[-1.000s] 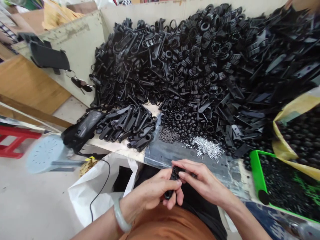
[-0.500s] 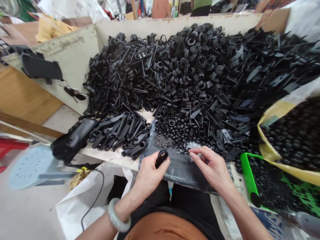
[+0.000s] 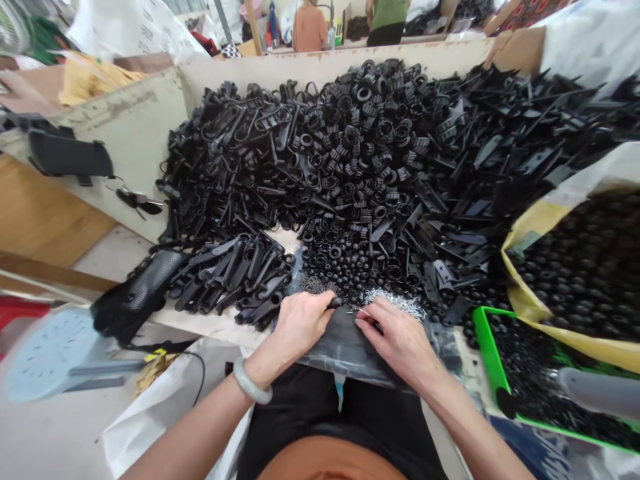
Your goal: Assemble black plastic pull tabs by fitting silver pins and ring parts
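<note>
My left hand point(image 3: 304, 321), a pale bangle point(image 3: 253, 381) on its wrist, is closed around a small black plastic part point(image 3: 336, 303); most of that part is hidden by the fingers. Close to its right, my right hand point(image 3: 393, 330) pinches a thin silver metal pin point(image 3: 361, 310) between thumb and forefinger, its tip pointing towards the black part. Just beyond the right fingers lies a pile of silver pins point(image 3: 400, 303). Small dark grey pieces point(image 3: 313, 285) are heaped behind the left hand, and black beads point(image 3: 353, 263) lie further back. Both hands are over a dark plastic sheet point(image 3: 340, 347).
Heaped black plastic rings and clips point(image 3: 350, 147) fill the wooden tray. Long black handle-like pieces point(image 3: 245, 270) lie left. At right are a yellow-edged bag of beads point(image 3: 590, 253), a green bin point(image 3: 493, 360) and a grey tool point(image 3: 597, 393). Other people stand beyond the back board.
My left hand has moved slightly forward and turned over the black part. My right hand has moved left from the silver pile, and a pin now shows in its fingers. The view has shifted.
</note>
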Demonstrator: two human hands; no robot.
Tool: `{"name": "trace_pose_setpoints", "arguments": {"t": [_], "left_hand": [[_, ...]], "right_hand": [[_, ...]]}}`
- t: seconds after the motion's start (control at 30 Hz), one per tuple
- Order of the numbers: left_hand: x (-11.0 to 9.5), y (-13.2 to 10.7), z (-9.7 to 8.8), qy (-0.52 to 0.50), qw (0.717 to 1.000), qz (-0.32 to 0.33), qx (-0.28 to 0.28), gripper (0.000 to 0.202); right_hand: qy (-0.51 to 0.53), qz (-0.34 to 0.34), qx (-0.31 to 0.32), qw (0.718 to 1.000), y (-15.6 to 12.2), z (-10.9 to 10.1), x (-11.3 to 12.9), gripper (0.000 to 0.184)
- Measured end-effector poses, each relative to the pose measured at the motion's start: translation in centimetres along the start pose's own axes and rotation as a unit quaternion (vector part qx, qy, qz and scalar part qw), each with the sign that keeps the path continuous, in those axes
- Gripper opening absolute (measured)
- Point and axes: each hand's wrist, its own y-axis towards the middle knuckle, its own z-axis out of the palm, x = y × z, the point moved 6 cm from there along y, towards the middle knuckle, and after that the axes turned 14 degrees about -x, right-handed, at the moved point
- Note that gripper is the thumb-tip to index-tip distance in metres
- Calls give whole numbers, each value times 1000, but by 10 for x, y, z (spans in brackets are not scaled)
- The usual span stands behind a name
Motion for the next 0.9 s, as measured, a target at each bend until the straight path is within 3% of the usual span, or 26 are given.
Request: {"name": "trace_pose_setpoints", "arguments": {"t": [0.17, 0.4, 0.53, 0.73, 0.9], "left_hand": [[8, -15, -1, -21, 1000, -1, -1, 25], [10, -20, 8, -58, 997, -45, -26, 18], [9, -19, 8, -74, 997, -29, -22, 18], [7, -18, 9, -70, 997, -29, -17, 20], [4, -23, 4, -79, 996, -33, -14, 24]], "right_hand": [[36, -11, -4, 999, 3, -3, 4, 28], [-134, -17, 43, 990, 19, 13, 20, 44], [-50, -31, 22, 998, 10, 4, 16, 40], [39, 13, -74, 996, -7, -14, 0, 34], [40, -6, -73, 997, -8, -5, 9, 34]]}}
